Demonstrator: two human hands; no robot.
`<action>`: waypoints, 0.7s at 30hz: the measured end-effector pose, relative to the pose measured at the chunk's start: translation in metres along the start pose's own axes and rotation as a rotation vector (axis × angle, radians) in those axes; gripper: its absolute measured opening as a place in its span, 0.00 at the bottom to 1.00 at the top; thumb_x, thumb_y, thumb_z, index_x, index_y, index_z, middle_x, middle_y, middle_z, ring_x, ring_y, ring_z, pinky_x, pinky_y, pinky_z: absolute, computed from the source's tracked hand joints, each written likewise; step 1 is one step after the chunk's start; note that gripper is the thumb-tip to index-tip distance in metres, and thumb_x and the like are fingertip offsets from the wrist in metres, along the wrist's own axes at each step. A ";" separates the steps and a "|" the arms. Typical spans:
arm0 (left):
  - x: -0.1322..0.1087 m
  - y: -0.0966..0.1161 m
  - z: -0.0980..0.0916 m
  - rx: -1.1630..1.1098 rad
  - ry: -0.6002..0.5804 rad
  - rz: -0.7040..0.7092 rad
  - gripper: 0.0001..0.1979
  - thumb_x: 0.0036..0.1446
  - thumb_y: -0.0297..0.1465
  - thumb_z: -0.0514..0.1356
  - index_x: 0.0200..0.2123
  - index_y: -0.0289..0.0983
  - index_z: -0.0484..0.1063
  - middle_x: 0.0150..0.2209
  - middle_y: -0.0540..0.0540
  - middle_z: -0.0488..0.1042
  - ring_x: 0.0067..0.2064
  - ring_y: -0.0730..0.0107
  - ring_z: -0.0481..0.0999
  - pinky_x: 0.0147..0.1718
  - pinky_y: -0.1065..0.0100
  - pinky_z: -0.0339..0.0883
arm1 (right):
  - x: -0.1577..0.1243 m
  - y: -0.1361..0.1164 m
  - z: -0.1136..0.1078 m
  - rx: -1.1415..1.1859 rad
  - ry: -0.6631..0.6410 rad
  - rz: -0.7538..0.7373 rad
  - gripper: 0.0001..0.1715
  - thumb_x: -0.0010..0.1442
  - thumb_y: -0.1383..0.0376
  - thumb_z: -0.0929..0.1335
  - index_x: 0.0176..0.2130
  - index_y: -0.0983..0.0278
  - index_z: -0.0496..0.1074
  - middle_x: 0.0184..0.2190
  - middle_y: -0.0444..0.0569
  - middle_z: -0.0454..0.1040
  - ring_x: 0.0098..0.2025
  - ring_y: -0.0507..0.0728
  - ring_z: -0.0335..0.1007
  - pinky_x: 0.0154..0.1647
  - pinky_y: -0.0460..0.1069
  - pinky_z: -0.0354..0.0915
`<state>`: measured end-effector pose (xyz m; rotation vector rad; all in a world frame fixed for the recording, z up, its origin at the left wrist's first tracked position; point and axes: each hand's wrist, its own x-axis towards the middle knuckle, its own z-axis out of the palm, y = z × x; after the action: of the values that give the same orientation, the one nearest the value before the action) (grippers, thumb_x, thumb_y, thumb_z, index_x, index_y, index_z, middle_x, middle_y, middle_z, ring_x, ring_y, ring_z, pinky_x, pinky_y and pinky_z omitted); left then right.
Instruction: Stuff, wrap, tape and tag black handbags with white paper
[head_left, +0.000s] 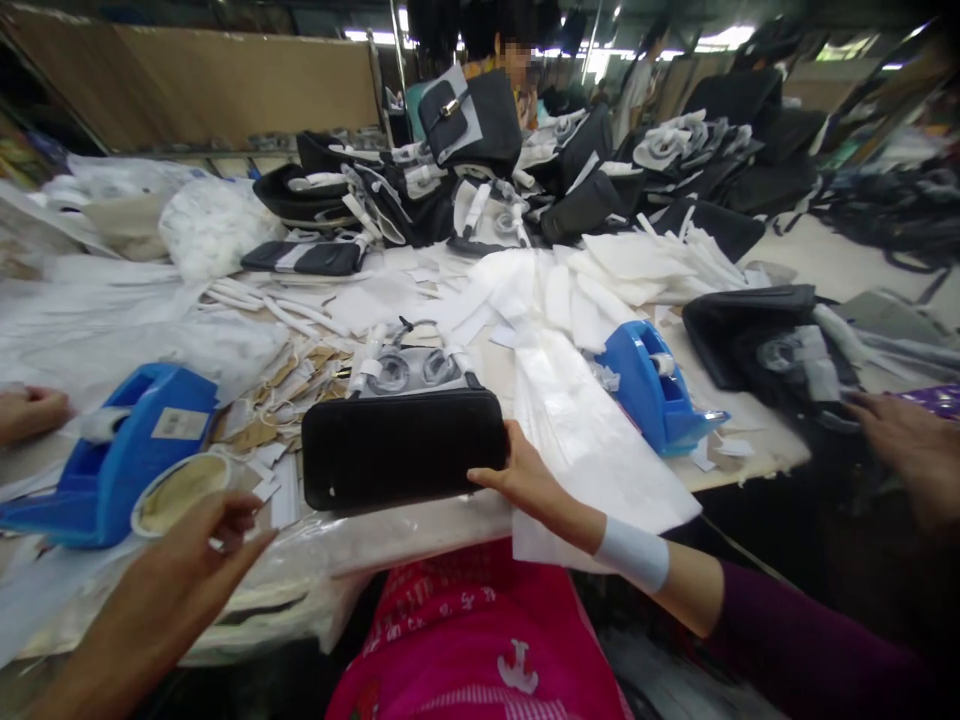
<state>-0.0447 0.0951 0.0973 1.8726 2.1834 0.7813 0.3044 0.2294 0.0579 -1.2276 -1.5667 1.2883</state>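
Crowded with packing material, the worktable (pixel 772 440) stretches away under strip lights; taking the black bag (pixel 405 450) as the clock's centre, a heap of black bags (pixel 600 205) rises at 1 o'clock. White sheets (pixel 592 440) overhang the edge from 3 o'clock, beneath the right forearm, so a brush of that arm could drag them down.

The black bag itself is near the front edge, above or on clear film (pixel 352 545). Only the right hand (pixel 517 470) grips it, thumb across its front at the right end; a loose pinch could let the far end swing or slip toward 6 o'clock.

Blue tape dispensers stand at 9 o'clock (pixel 112 460) and nearly 3 o'clock (pixel 649 385); swinging the bag wide could knock either. At 8 o'clock the left hand (pixel 202 545) hangs half-open, nothing visible in it, close enough to tip the pale bowl (pixel 184 490). Wrapped rings (pixel 390 370) at 12 o'clock and brown card scraps (pixel 251 435) at 9 could tangle or cling if dragged.
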 end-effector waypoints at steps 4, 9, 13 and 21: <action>0.027 0.019 0.022 -0.436 0.035 -0.109 0.25 0.48 0.48 0.63 0.46 0.43 0.65 0.42 0.41 0.71 0.32 0.59 0.73 0.25 0.61 0.71 | -0.004 -0.004 0.015 -0.111 0.107 0.031 0.35 0.43 0.64 0.72 0.48 0.60 0.55 0.44 0.49 0.63 0.49 0.61 0.62 0.53 0.57 0.61; 0.027 0.016 0.046 -0.630 -0.046 -0.186 0.23 0.52 0.42 0.63 0.48 0.44 0.63 0.39 0.50 0.70 0.31 0.69 0.70 0.25 0.67 0.69 | -0.006 -0.003 0.013 -0.034 0.015 0.009 0.35 0.43 0.71 0.68 0.50 0.61 0.54 0.41 0.46 0.62 0.44 0.58 0.63 0.48 0.54 0.63; 0.023 0.009 0.050 -0.715 -0.029 -0.199 0.26 0.48 0.41 0.66 0.49 0.41 0.64 0.39 0.49 0.70 0.31 0.70 0.69 0.26 0.68 0.68 | -0.007 -0.002 0.014 0.059 0.019 -0.033 0.38 0.46 0.66 0.70 0.53 0.60 0.52 0.48 0.48 0.63 0.50 0.58 0.63 0.54 0.53 0.61; 0.021 0.014 0.054 -0.831 -0.066 -0.216 0.25 0.48 0.38 0.67 0.46 0.35 0.64 0.35 0.49 0.71 0.30 0.73 0.69 0.28 0.70 0.66 | -0.007 0.002 0.013 0.021 -0.025 -0.016 0.38 0.44 0.67 0.69 0.53 0.60 0.53 0.45 0.48 0.66 0.48 0.60 0.64 0.53 0.56 0.62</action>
<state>-0.0129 0.1316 0.0624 1.1982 1.5892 1.2868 0.2940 0.2191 0.0531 -1.1880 -1.5738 1.3115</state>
